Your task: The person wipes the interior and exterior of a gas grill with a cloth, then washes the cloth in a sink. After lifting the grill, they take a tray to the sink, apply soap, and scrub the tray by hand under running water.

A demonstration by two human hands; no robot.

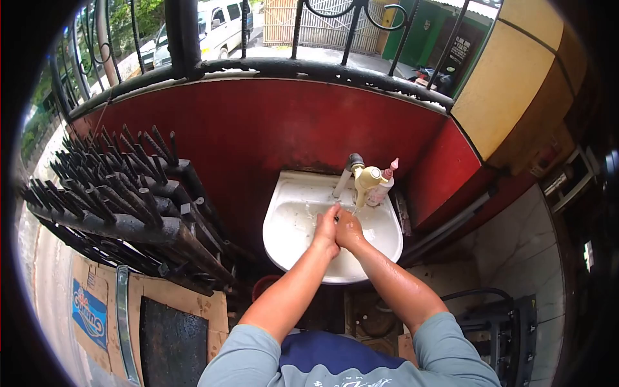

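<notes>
Over the white sink (278, 222), my left hand (326, 231) and my right hand (349, 229) are pressed together, fingers closed against each other. Wet skin shines on my right hand and forearm. Just above them is a cream faucet (366, 179), its spout pointing down toward my right hand; a thin stream of water seems to fall there. Behind my right hand, at the sink's back right corner, stands a pump bottle (380, 191) with a pink top. Most of both palms and some fingertips are hidden. Splashes and droplets dot the basin.
A black metal rack (122, 219) with many upright rods stands close on the left. Behind the sink rises a red wall (232, 135) topped by a black railing (271, 66). Flattened cardboard (216, 322) lies lower left; a black metal frame (496, 335) is lower right.
</notes>
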